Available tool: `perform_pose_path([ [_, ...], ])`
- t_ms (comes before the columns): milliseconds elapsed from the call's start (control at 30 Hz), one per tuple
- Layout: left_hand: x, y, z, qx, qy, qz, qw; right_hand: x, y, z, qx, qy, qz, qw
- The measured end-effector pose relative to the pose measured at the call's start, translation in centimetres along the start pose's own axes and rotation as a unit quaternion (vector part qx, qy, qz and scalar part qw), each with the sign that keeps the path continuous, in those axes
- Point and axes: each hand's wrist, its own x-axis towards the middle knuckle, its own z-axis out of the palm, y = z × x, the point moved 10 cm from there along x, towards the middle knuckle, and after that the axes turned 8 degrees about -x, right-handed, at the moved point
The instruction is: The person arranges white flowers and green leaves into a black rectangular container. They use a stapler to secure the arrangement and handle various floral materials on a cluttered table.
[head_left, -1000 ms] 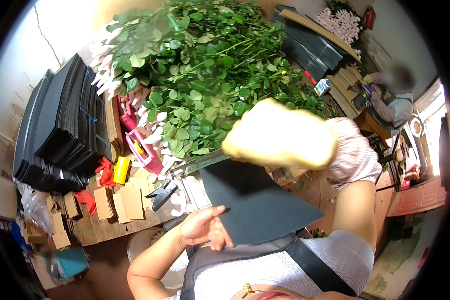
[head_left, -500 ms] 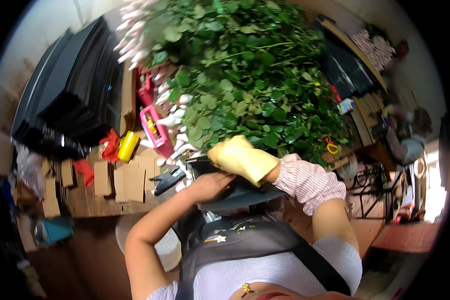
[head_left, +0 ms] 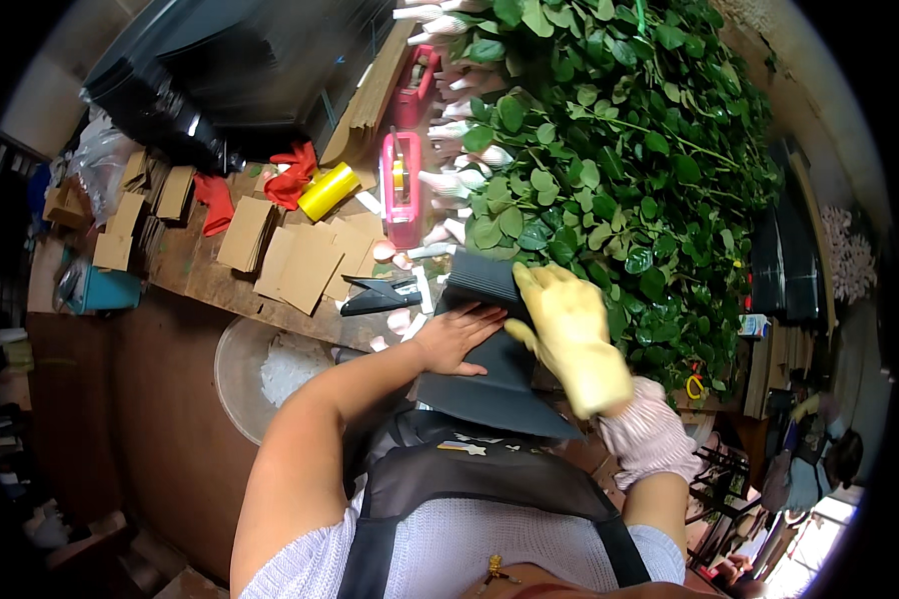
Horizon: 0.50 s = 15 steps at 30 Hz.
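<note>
A black folded corrugated sheet (head_left: 501, 387) lies between my body and the table's edge, its ridged end toward the flower stems. My bare left hand (head_left: 459, 339) lies flat on it, fingers stretched out. In a yellow rubber glove, my right hand (head_left: 569, 334) rests along the sheet's right edge, thumb spread away from the fingers. A large heap of leafy green stems (head_left: 609, 200) fills the table beyond, with white-wrapped flower heads (head_left: 459, 183) along its left side. Just left of the sheet sits a black stapler (head_left: 380, 296).
Left of the flowers stand a pink tape dispenser (head_left: 402, 205), a yellow roll (head_left: 328, 192), red cloth (head_left: 292, 175) and brown cardboard pieces (head_left: 305, 265). Stacked black sheets (head_left: 260, 80) are behind. A clear bucket (head_left: 232, 384) stands below the table edge. Another person (head_left: 814, 459) is at the far right.
My view has turned toward the right. My gloved right hand has moved from across the sheet's far edge to its right edge. My left hand now lies flatter, with the sheet turned between them.
</note>
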Motion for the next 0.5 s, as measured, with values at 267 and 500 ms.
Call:
perform_pose_path([
  [267, 0.1, -0.5, 0.9, -0.007, 0.002, -0.002, 1.0, 1.3, -0.4, 2.0, 0.048, -0.025, -0.028, 0.998],
  [500, 0.4, -0.1, 0.6, 0.018, 0.0, 0.018, 1.0, -4.6, -11.4, 6.3, 0.146, -0.256, -0.172, 0.94],
])
